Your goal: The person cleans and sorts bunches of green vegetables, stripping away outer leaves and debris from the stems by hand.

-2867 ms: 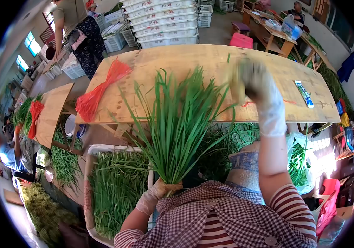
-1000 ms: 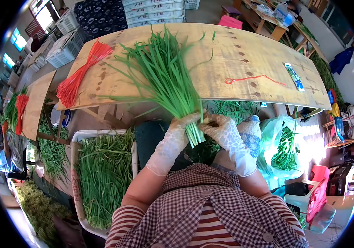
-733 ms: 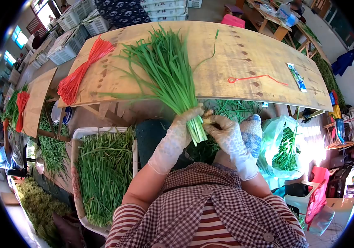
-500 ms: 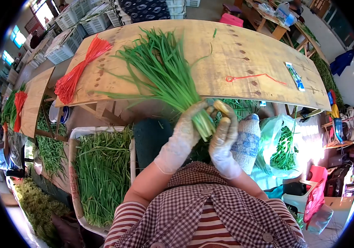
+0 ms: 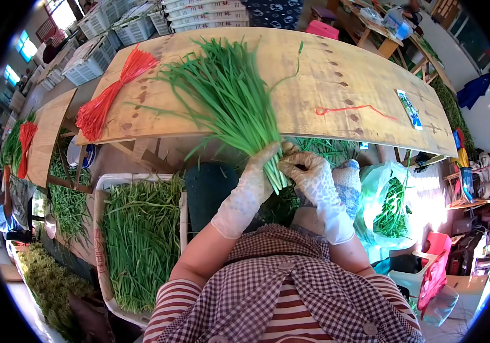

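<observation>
A bunch of long green garlic chives (image 5: pixel 230 94) fans across the near edge of the wooden table, leaf tips pointing away from me. My left hand (image 5: pixel 259 171), in a thin whitish glove, is wrapped round the stems just off that edge. Pale cut ends stick out below it toward me. My right hand (image 5: pixel 312 174), gloved too, is closed in a pinch against the right side of the stems; whatever its fingertips hold is too small to make out. On the table to the right lies one red tie strip (image 5: pixel 354 108) with a looped end.
A sheaf of red tie strips (image 5: pixel 118 91) lies on the table's left, a blue-white packet (image 5: pixel 409 109) on its right. A white crate (image 5: pixel 101 228) of loose greens stands at my left, a plastic bag (image 5: pixel 365 211) of greens at my right. Stacked crates (image 5: pixel 208 14) stand behind.
My right hand has turned from cupping the stem ends to a pinch at the bunch's right side. The stem ends have shifted slightly left; stray leaves at the left have dropped lower.
</observation>
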`<state>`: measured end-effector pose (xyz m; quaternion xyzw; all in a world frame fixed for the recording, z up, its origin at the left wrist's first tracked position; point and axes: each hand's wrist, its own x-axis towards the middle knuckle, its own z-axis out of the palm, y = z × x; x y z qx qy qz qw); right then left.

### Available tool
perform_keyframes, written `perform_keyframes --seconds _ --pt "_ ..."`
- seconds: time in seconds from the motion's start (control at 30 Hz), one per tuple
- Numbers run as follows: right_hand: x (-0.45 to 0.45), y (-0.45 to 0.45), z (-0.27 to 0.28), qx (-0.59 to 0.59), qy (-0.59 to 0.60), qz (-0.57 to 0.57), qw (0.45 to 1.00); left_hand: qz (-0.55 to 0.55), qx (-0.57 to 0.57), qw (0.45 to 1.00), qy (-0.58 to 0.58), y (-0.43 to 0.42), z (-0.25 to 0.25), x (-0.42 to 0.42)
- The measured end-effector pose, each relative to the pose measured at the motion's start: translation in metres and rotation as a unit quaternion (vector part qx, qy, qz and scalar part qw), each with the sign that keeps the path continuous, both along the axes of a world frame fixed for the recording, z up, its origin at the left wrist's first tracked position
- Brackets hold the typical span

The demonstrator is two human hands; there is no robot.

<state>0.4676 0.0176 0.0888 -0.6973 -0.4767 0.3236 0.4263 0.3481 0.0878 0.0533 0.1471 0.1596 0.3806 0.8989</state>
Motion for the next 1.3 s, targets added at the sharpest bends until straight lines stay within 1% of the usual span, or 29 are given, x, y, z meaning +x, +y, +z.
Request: perform_keyframes --seconds 0.1,0.2,0.27,0.33,0.43,0.47,0.5,0.53,0.57,0.67,0.73,0.77,0.83,0.87,0.9,0.97,1.0,1.07,1.1,1.13,1.17,1.2,1.23,1.27,1.3 --pt "0.005 0.006 -0.006 -0.006 0.036 0.028 0.999 -0.007 0.011 1.000 -0.017 0.002 -0.002 -0.005" --pt "0.003 0.004 -0.007 0.028 -0.031 0.028 0.999 -0.007 0.009 0.999 -0.035 0.002 -0.005 -0.004" --pt "-0.005 -0.001 -0.005 0.117 -0.130 0.019 0.984 0.001 0.015 0.999 -0.042 0.002 -0.005 -0.003" --pt "-0.009 -0.003 0.002 0.192 -0.242 0.006 0.951 0.012 0.035 0.998 -0.052 0.001 -0.002 -0.001" --pt "0.000 -0.010 -0.006 0.180 -0.250 -0.035 0.951 0.016 -0.006 0.999 -0.046 0.004 0.005 -0.003" --pt "0.008 -0.013 -0.011 0.172 -0.333 -0.054 0.925 0.008 -0.005 0.998 -0.057 0.005 0.005 -0.005" --pt "0.017 -0.020 -0.009 0.084 -0.380 -0.036 0.921 0.000 -0.003 0.998 -0.069 0.006 0.005 -0.009" --pt "0.027 -0.024 -0.001 -0.065 -0.428 0.029 0.901 -0.008 0.000 0.997 -0.081 0.006 0.005 -0.011" --pt "0.033 -0.027 0.008 -0.213 -0.464 0.093 0.855 -0.011 0.005 0.997 -0.075 0.008 0.003 -0.011" --pt "0.030 -0.025 0.030 -0.115 -0.293 0.053 0.948 -0.015 0.026 0.998 -0.054 0.014 -0.014 -0.007" --pt "0.021 -0.011 0.027 0.016 -0.191 0.033 0.981 -0.008 0.049 0.998 -0.033 0.011 -0.016 -0.003" --pt "0.014 -0.001 0.028 0.084 -0.137 0.022 0.987 0.010 0.035 0.999 -0.003 0.009 -0.014 -0.001" --pt "-0.005 0.016 0.048 0.030 -0.134 0.068 0.988 0.048 0.008 0.997 0.053 0.002 -0.003 0.002" --pt "-0.009 0.025 0.057 0.002 -0.133 0.093 0.987 0.060 0.008 0.995 0.077 0.001 -0.014 0.004" --pt "0.000 0.046 0.019 -0.050 -0.096 0.133 0.985 0.084 -0.006 0.992 0.091 -0.002 -0.014 0.005" --pt "-0.027 0.049 0.041 -0.094 -0.121 0.111 0.982 0.130 -0.040 0.983 0.120 -0.007 -0.015 0.005" --pt "-0.037 0.053 0.040 -0.093 -0.132 0.088 0.983 0.117 -0.019 0.984 0.134 -0.007 -0.010 0.001" --pt "-0.048 0.059 0.036 -0.091 -0.153 0.039 0.983 0.055 0.079 0.975 0.201 -0.001 -0.002 -0.010" --pt "-0.047 0.063 0.028 -0.061 -0.108 0.061 0.990 0.021 0.125 0.964 0.233 -0.001 -0.003 -0.016" --pt "-0.045 0.070 0.016 -0.030 -0.062 0.081 0.994 0.051 0.145 0.969 0.196 -0.008 -0.006 -0.022" --pt "-0.043 0.075 0.010 0.002 -0.017 0.101 0.995 0.070 0.156 0.962 0.212 -0.013 -0.009 -0.031" --pt "-0.048 0.077 0.023 0.009 0.025 0.109 0.994 0.090 0.170 0.955 0.227 -0.016 -0.011 -0.041" --pt "-0.049 0.083 0.022 0.015 0.057 0.100 0.993 0.109 0.185 0.946 0.243 -0.020 -0.013 -0.047" --pt "-0.049 0.090 0.015 0.022 0.091 0.091 0.991 0.181 0.137 0.930 0.289 -0.023 -0.026 -0.048" --pt "-0.052 0.095 0.007 0.027 0.125 0.082 0.988 0.328 0.185 0.905 0.196 -0.042 -0.018 -0.052"
